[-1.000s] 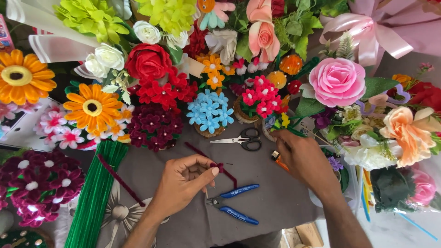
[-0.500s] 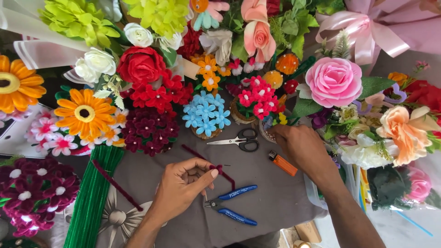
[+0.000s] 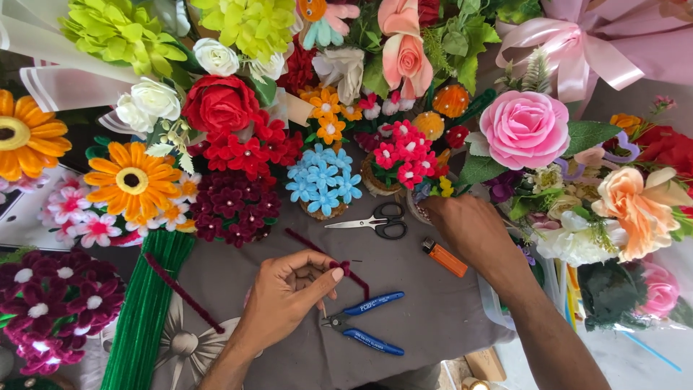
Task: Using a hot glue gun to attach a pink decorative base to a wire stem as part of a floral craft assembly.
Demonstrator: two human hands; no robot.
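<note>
My left hand [image 3: 289,292] rests on the grey cloth [image 3: 404,318] and pinches a dark red pipe cleaner [image 3: 325,256] between thumb and forefinger. Just right of it lie blue-handled pliers [image 3: 368,321]. My right hand [image 3: 462,227] reaches up to the small pot of red and yellow flowers [image 3: 404,155] at the cloth's far edge; its fingertips are hidden among the flowers, so I cannot tell what they touch. Black-handled scissors [image 3: 375,221] and an orange lighter [image 3: 445,258] lie between my hands.
Handmade flowers ring the cloth: a blue cluster [image 3: 323,180], maroon cluster [image 3: 234,206], red rose [image 3: 216,105], orange daisies [image 3: 133,180], pink rose [image 3: 523,126]. A bundle of green pipe cleaners [image 3: 141,310] lies left, with another dark red pipe cleaner [image 3: 180,289].
My right hand has moved up from beside the orange lighter to the flower pot, uncovering the lighter. My left hand has stayed in place with the pipe cleaner.
</note>
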